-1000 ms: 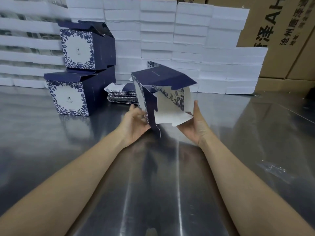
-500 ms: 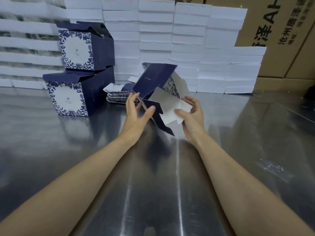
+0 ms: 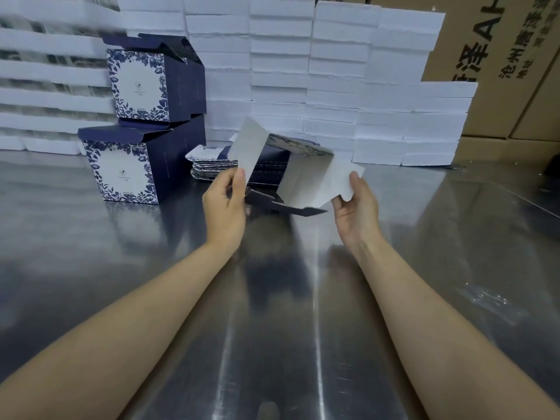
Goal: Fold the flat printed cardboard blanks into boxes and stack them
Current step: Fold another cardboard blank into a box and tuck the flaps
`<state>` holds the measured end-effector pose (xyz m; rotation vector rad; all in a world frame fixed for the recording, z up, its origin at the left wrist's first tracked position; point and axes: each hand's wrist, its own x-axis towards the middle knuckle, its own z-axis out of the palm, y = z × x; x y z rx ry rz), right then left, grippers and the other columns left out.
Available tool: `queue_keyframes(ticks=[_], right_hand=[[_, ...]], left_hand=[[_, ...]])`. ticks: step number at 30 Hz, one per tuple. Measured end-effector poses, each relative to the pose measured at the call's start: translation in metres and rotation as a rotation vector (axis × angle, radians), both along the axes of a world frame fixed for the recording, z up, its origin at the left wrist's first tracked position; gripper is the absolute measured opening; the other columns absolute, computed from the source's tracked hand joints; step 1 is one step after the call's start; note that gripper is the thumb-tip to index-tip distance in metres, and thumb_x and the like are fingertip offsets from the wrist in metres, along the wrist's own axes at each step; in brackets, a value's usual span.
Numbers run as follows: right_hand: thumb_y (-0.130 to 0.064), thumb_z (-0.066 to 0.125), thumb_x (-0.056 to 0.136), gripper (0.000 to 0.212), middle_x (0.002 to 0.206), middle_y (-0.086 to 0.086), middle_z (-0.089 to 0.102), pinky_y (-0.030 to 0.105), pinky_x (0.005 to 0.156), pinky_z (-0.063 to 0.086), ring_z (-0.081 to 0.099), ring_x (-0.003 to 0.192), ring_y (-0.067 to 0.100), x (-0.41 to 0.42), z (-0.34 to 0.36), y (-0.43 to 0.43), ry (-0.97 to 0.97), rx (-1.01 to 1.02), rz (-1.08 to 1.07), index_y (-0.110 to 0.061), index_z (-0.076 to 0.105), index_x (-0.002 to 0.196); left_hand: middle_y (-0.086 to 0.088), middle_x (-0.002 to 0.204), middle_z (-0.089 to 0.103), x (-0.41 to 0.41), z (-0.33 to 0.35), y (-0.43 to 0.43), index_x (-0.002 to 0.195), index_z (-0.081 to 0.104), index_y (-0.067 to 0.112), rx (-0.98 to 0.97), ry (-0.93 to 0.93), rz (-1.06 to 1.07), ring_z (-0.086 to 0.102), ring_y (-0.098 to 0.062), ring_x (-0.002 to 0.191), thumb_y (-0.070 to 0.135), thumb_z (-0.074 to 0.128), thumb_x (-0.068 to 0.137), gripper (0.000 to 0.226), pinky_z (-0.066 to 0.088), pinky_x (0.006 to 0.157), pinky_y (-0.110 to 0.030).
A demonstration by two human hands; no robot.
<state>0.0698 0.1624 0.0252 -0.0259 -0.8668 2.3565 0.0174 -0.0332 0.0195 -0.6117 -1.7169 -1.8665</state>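
Holding one half-opened box blank (image 3: 306, 180), white inside showing, above the steel table (image 3: 272, 313) just in front of the flat blanks pile (image 3: 212, 165). Left hand (image 3: 225, 204) pinches its raised left flap; right hand (image 3: 357, 207) pinches the right flap. Upper finished box (image 3: 136, 86) sits on lower finished box (image 3: 121, 171), left.

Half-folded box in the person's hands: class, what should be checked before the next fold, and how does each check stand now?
1. Left hand pinches the white flap: ok.
2. Right hand holds the opposite flap: ok.
3. Half-folded box opened into a square tube: ok.
4. Bottom closed: not ok; navy flap hangs loose.
5. Two finished boxes stacked upright: ok.
6. Crease alignment: cannot tell.
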Motion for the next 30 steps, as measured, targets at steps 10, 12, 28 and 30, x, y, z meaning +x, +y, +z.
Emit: queue_keyframes(ticks=[10,12,28,30], right_hand=[[-0.013,0.053,0.099,0.013,0.099,0.001,0.068,0.024,0.073,0.054,0.063,0.089,0.011,-0.002,-0.002,-0.010,-0.203,0.344,-0.405,-0.018,0.065,0.099],[-0.011,0.042,0.103,0.029,0.125,0.001,0.063,0.024,0.096,0.048,0.057,0.113,0.012,-0.001,-0.005,-0.016,-0.246,0.572,-0.499,-0.015,0.061,0.124],[-0.023,0.051,0.097,0.086,0.153,0.012,0.034,0.019,0.074,0.049,0.055,0.114,0.029,-0.006,-0.013,-0.010,-0.668,1.000,-0.324,-0.015,-0.014,0.153],[-0.021,0.047,0.098,0.079,0.124,0.021,0.059,0.017,0.067,0.041,0.059,0.096,0.030,-0.006,-0.014,-0.014,-0.642,1.086,-0.335,-0.016,-0.007,0.154]], left_hand=[[0.005,0.076,0.066,-0.006,0.006,-0.002,0.088,0.057,0.015,0.157,-0.263,-0.194,0.065,-0.012,0.071,0.013,0.049,0.100,0.014,0.052,0.066,-0.024],[0.002,0.078,0.070,-0.007,0.005,-0.001,0.094,0.057,0.013,0.168,-0.260,-0.228,0.068,-0.014,0.072,0.015,0.049,0.101,0.010,0.056,0.067,-0.028],[-0.015,0.114,0.049,0.001,-0.006,0.007,0.153,0.024,0.019,-0.318,0.004,0.003,0.050,0.008,0.091,0.004,0.039,0.102,0.056,0.036,0.087,-0.007],[-0.007,0.125,0.034,0.001,-0.006,0.009,0.155,0.017,0.015,-0.360,0.045,0.075,0.039,0.020,0.095,0.010,0.036,0.103,0.055,0.028,0.088,0.002]])
